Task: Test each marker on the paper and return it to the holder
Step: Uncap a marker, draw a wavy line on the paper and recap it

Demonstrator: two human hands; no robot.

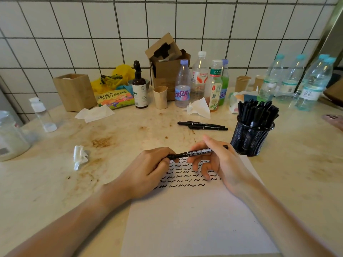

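Note:
A black marker is held level above the white paper, which carries several rows of black squiggles. My left hand grips the marker's left end, where the cap is. My right hand pinches its barrel between thumb and fingers. The black mesh holder, packed with several black markers, stands just right of my right hand. Two more black markers lie side by side on the table behind my hands.
A crumpled tissue lies left of my hands. At the back stand several bottles, a cardboard box, a wooden box, paper cups and tissues. Water bottles crowd the right rear.

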